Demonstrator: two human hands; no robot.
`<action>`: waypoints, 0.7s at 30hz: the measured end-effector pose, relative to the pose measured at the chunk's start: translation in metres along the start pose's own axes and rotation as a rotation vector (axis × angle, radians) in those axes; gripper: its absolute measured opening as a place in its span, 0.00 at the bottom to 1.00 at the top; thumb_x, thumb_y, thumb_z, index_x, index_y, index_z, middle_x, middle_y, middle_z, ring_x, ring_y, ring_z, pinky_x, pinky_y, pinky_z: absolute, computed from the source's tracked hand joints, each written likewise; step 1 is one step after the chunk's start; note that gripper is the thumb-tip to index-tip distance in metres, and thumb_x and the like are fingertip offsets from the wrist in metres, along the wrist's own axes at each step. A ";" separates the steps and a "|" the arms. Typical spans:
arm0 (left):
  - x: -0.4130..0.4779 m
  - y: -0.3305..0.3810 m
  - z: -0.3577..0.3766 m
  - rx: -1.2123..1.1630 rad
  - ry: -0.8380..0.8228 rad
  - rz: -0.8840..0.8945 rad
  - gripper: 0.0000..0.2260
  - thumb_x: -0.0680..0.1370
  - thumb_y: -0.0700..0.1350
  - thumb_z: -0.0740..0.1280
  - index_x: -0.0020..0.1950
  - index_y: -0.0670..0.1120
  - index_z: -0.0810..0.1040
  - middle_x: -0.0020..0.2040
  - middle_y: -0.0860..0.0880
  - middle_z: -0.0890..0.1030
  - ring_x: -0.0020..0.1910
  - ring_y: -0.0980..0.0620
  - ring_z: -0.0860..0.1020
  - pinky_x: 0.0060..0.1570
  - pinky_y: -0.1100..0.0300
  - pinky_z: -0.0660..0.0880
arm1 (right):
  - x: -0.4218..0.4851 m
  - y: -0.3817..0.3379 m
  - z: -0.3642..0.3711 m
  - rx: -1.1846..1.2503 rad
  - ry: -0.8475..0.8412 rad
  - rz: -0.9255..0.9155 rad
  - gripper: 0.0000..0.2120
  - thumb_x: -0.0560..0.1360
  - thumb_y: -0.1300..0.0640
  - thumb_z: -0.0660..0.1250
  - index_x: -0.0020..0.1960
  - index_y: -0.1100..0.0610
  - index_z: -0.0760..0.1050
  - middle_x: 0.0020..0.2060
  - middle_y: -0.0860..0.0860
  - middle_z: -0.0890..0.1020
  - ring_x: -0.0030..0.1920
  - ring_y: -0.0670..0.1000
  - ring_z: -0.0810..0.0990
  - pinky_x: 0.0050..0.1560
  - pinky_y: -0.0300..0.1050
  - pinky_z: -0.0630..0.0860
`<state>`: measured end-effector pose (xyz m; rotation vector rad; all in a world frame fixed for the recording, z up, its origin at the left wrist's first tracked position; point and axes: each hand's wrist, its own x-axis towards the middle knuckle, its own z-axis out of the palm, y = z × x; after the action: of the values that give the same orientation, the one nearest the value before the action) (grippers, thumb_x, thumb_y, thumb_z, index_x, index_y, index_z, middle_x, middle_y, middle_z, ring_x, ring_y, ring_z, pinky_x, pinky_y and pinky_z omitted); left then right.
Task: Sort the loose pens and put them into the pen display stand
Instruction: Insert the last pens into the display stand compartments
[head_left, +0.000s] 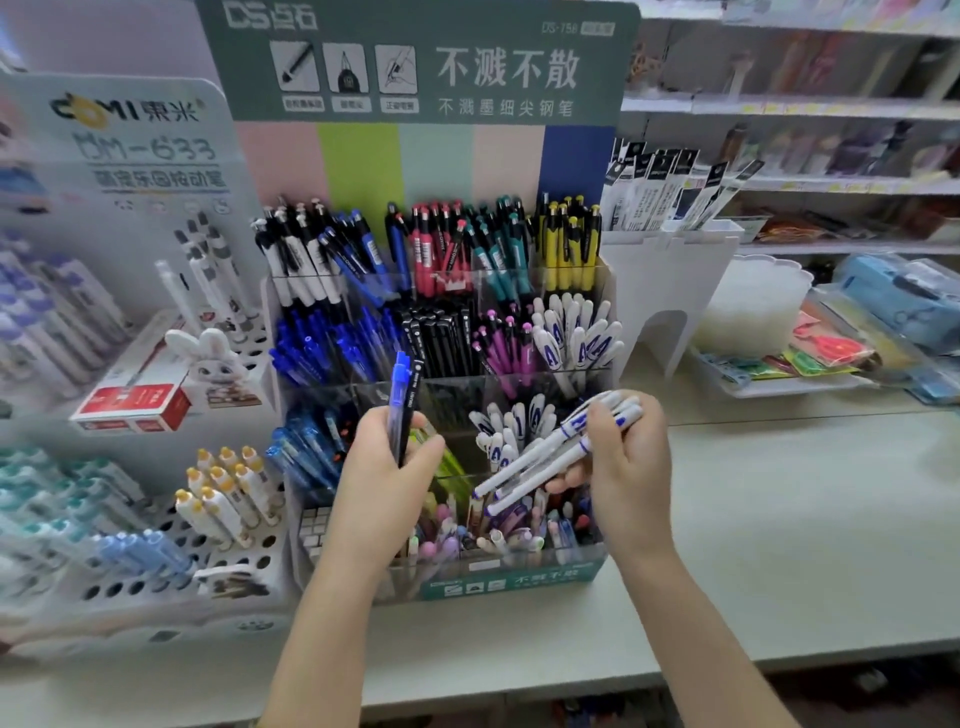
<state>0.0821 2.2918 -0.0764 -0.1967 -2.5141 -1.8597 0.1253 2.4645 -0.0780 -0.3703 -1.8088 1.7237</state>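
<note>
Sorting looks well underway: a bunch of white pens (545, 457) is clamped in the right hand (623, 462), held over the stand (519, 577), just near of the compartment of matching white pens (511, 431). The left hand (384, 467) is closed around a blue pen (399, 395) and a black pen (410, 410), upright. Most compartments are already full and grouped by colour, so I'd guess only these handfuls are left. The counter (779, 519) to the right shows no loose pens.

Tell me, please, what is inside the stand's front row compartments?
In the display stand, pastel pens fill the front row; both hands, left and right, cover part.
</note>
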 end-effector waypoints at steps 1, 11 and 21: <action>0.000 -0.001 -0.001 -0.014 0.007 -0.007 0.03 0.78 0.42 0.65 0.51 0.47 0.72 0.34 0.50 0.68 0.24 0.60 0.65 0.24 0.71 0.65 | -0.006 0.004 0.008 0.003 -0.006 0.002 0.06 0.81 0.61 0.57 0.45 0.55 0.66 0.33 0.51 0.74 0.23 0.51 0.76 0.23 0.41 0.75; -0.001 -0.009 -0.002 -0.077 -0.045 -0.052 0.04 0.79 0.41 0.64 0.51 0.49 0.72 0.33 0.51 0.68 0.23 0.61 0.66 0.24 0.68 0.67 | 0.004 0.028 0.030 -0.133 0.119 -0.153 0.02 0.80 0.61 0.60 0.51 0.56 0.67 0.37 0.49 0.78 0.29 0.52 0.81 0.27 0.35 0.74; 0.005 -0.013 0.000 -0.113 -0.094 -0.098 0.04 0.79 0.42 0.64 0.52 0.50 0.72 0.34 0.51 0.68 0.22 0.61 0.66 0.22 0.67 0.66 | 0.016 0.041 0.031 -0.414 0.044 -0.420 0.07 0.78 0.56 0.63 0.48 0.47 0.64 0.34 0.45 0.73 0.32 0.44 0.75 0.32 0.34 0.71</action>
<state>0.0761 2.2889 -0.0885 -0.1682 -2.5241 -2.0790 0.0857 2.4534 -0.1130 -0.1722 -2.0335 1.0494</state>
